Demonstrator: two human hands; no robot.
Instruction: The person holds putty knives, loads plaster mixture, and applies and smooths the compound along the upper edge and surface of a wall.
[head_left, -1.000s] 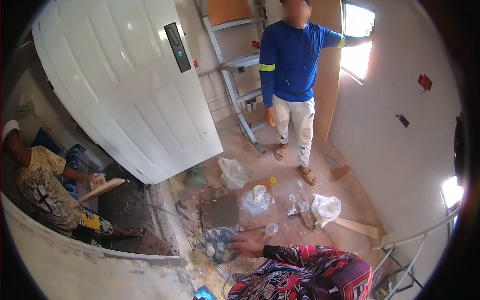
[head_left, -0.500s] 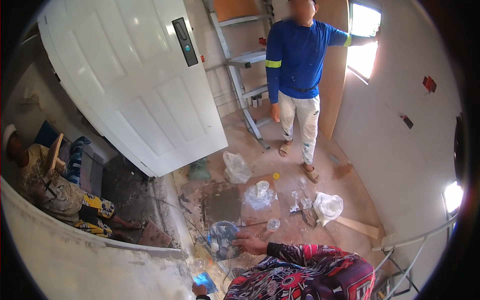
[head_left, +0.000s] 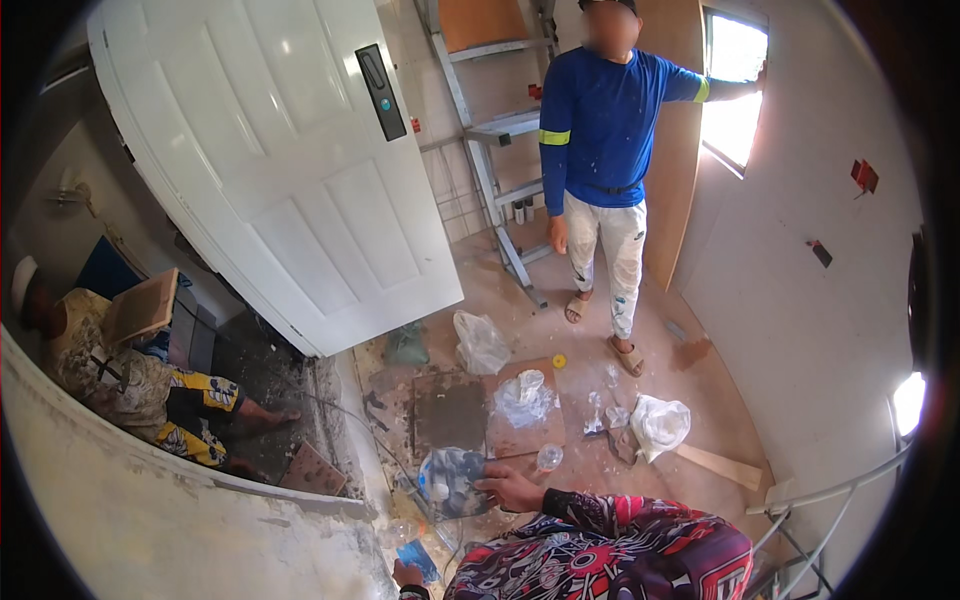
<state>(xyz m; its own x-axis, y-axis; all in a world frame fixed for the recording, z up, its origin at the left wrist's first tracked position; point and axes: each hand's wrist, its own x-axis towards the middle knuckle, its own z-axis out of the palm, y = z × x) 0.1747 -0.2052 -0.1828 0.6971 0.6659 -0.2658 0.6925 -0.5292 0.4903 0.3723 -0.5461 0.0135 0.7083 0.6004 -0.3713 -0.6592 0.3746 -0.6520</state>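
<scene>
My right hand (head_left: 512, 488) reaches forward from a black cuff and a patterned red, pink and black sleeve. Its fingers close on the edge of a grey-blue, squarish piece (head_left: 453, 480) smeared with white paste. Lower down and to the left, my left hand (head_left: 408, 574) grips a thin blue flat scraper (head_left: 417, 558). The scraper is near the base of a rough, pale wall (head_left: 240, 545). Beyond my right hand, a clear plastic cup (head_left: 549, 458) stands on the floor. White powder and a crumpled bag (head_left: 524, 396) lie on a brown board (head_left: 530, 438) farther off.
A white panelled door (head_left: 270, 190) stands ajar at left. Behind the wall, a person (head_left: 90, 350) holds a square board. Another person in blue (head_left: 605, 130) stands by the window, near a metal ladder (head_left: 480, 170). A white sack (head_left: 660, 428) and wooden plank (head_left: 720, 466) lie at right.
The view has shifted slightly. Both my hands keep their hold. The blue scraper has turned and shows less of its face. The person behind the wall has tilted the square board outward.
</scene>
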